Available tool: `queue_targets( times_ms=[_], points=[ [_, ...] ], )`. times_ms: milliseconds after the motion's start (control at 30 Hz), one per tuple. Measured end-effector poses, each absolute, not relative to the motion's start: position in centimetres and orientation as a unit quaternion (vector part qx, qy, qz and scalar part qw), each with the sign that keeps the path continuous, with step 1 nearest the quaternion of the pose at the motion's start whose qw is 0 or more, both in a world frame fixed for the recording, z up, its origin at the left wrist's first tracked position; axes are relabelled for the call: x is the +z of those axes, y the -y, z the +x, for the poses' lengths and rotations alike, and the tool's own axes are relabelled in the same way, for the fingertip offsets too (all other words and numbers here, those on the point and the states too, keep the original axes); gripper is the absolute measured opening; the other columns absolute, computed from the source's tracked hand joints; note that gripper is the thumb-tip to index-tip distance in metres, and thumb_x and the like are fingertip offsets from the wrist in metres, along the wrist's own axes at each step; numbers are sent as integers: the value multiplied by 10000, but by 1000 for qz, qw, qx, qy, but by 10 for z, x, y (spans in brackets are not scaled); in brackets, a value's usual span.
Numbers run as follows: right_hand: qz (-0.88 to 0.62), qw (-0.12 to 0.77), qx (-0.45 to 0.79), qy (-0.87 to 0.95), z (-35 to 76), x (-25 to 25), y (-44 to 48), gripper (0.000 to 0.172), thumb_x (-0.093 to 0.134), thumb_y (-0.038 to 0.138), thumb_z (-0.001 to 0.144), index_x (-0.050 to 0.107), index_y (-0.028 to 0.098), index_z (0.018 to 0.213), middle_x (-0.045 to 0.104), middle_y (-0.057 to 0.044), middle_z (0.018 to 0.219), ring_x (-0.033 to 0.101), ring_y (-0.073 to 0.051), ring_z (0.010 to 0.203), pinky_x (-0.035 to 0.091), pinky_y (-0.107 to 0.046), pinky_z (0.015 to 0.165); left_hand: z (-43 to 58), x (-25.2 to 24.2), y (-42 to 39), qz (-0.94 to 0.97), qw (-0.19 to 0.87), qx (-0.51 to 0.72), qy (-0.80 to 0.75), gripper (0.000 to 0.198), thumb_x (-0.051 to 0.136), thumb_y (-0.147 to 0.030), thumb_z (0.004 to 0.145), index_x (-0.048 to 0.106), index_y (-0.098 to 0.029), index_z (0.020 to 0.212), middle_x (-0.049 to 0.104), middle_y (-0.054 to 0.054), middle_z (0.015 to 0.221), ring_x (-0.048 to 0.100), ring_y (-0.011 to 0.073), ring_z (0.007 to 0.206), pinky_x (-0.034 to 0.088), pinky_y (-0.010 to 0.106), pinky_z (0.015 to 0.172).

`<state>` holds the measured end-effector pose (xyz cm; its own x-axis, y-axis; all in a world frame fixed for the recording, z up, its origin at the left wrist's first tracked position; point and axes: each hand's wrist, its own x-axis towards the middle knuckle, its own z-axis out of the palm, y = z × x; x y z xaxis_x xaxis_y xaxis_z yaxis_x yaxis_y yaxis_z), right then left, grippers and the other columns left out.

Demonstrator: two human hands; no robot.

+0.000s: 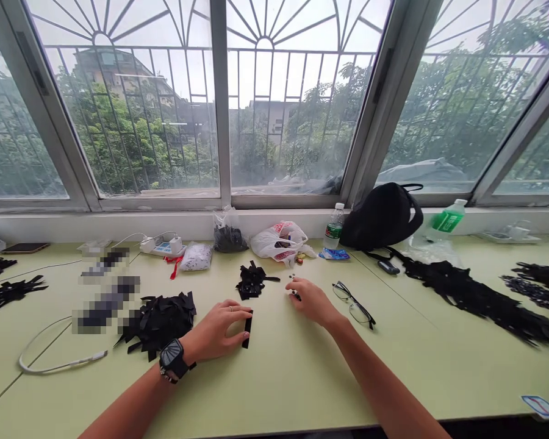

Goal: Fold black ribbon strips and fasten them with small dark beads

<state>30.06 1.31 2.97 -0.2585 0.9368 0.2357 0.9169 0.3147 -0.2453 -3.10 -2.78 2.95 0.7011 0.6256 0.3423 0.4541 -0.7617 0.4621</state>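
My left hand, with a black watch on its wrist, rests on the pale green table and pinches a short black strip between thumb and fingers. My right hand lies further right with its fingers curled on a small dark piece at its fingertips, too small to name. A heap of black strips lies just left of my left hand. A smaller black bundle sits beyond both hands.
Eyeglasses lie right of my right hand. Along the window sill stand plastic bags, a water bottle, a black bag and a power strip. Long black strips spread at right; a white cable curls at left.
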Motion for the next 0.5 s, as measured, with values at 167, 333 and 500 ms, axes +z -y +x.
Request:
queue_targets(
  times_ms=[167,333,500],
  points=[
    [-579,159,46,798,300,32,-10,333,527,92,893,758,227,1091,740,-85,1128,674,-238,1089,473,-303,883,-32,28,28,905,177,250,-296,392,692,-427,982,681,-327,1361,669,47,1435,566,302,1330,496,510,1147],
    [-579,166,50,797,301,41,-6,278,549,109,870,751,227,1020,747,-72,1099,688,-227,1023,463,-291,844,-33,29,28,905,185,241,-299,394,695,-401,983,672,-337,1371,653,34,1457,555,299,1341,489,511,1156],
    [-562,149,80,810,301,44,-3,224,565,107,847,739,228,920,749,-47,1035,683,-197,874,441,-275,752,-33,31,28,905,186,231,-305,407,698,-375,981,659,-342,1385,643,22,1471,546,290,1351,479,510,1167]
  ],
)
